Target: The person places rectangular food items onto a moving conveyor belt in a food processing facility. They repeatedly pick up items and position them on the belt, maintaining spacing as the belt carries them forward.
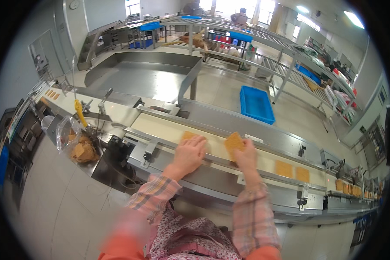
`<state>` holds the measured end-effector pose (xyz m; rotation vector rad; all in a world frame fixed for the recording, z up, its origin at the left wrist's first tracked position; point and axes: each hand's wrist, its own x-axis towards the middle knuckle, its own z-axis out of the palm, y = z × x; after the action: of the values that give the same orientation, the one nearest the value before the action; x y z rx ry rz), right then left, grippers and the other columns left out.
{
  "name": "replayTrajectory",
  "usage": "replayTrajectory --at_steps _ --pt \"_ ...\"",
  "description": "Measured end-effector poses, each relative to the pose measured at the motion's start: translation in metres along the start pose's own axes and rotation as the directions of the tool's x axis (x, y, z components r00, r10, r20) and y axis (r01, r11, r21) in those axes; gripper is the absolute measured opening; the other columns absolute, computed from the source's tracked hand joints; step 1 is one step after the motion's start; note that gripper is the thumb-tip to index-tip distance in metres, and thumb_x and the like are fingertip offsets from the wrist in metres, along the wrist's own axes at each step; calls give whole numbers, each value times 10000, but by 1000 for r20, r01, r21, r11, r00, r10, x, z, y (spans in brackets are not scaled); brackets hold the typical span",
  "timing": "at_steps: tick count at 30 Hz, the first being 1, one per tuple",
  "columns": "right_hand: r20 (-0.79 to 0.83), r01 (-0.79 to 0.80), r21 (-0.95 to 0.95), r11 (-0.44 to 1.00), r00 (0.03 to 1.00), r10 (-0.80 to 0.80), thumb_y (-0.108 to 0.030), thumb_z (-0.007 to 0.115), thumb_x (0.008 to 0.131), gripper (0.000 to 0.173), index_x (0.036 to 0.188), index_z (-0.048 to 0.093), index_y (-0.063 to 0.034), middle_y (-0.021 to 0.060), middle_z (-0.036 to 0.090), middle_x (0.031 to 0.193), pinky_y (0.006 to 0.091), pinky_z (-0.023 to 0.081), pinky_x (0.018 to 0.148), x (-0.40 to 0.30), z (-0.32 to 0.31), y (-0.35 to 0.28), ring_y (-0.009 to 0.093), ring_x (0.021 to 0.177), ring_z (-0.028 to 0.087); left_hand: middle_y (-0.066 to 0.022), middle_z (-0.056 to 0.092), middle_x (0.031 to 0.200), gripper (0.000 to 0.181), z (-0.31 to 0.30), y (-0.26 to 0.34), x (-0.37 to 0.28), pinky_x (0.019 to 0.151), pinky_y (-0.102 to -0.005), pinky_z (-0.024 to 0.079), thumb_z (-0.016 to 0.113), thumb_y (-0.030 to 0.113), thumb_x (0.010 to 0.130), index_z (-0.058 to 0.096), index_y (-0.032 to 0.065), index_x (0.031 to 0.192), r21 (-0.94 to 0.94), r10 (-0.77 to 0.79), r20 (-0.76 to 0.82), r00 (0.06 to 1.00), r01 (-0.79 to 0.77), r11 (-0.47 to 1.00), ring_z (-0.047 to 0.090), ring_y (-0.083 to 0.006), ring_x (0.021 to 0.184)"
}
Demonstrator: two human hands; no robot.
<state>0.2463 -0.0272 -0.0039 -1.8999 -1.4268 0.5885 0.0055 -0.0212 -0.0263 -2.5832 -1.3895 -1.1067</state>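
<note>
A cream conveyor belt (pixel 211 139) runs across in front of me between metal side rails. My left hand (pixel 190 156) lies flat over a square brown cracker-like piece (pixel 188 134), whose far corner shows past the fingers; whether the hand grips it is hidden. Between the thumb and fingers of my right hand (pixel 247 156), another square piece (pixel 233 144) is held tilted up above the belt. Farther right, two flat pieces, one square (pixel 284 168) and one narrower (pixel 302 174), lie on the belt close together.
A clear plastic bag of brown pieces (pixel 83 149) sits left of the belt near a yellow-handled tool (pixel 79 112). Beyond stand a large steel tray table (pixel 143 76) and a blue crate (pixel 256 104) on the floor. More upright pieces (pixel 347 188) stand at the line's right end.
</note>
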Motion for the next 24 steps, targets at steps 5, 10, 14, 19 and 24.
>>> replayTrajectory --at_steps 5,10,14,19,24 --pt "-225 402 446 800 915 -335 -106 702 877 376 1234 624 -19 192 718 1103 399 547 895 18 -16 -8 288 1047 707 -113 674 1244 202 -6 17 -18 1016 -432 455 649 95 923 707 65 1114 -280 91 -85 992 -112 954 620 -310 1193" --pt "128 135 287 949 976 -177 -177 735 854 380 1180 634 -10 200 715 1045 406 529 891 29 32 -56 302 1029 688 -94 675 1103 162 -21 18 -41 932 -421 465 693 33 842 697 49 1003 -252 -98 -259 961 31 967 628 -312 1065" --pt "96 101 215 971 988 -124 -222 753 837 389 1129 619 -2 217 710 993 436 537 837 44 70 -35 356 934 695 -83 667 1008 132 -18 13 -44 886 -433 469 698 23 827 689 56 954 -242 -165 -301 939 92 966 627 -313 987" --pt "-25 107 -34 994 994 -108 -280 734 865 443 1167 578 3 262 702 1057 481 539 881 21 21 -14 440 999 676 -102 662 1003 116 -19 9 -51 861 -435 478 689 11 828 685 48 938 -256 -191 -334 923 106 961 622 -331 964" --pt "-189 176 -180 968 959 -210 -194 662 938 301 1170 646 -3 202 699 1000 438 536 730 -16 -61 26 358 845 691 -112 662 1030 129 -16 9 -55 880 -438 482 682 0 823 681 42 944 -271 -237 -333 913 148 951 615 -338 986"
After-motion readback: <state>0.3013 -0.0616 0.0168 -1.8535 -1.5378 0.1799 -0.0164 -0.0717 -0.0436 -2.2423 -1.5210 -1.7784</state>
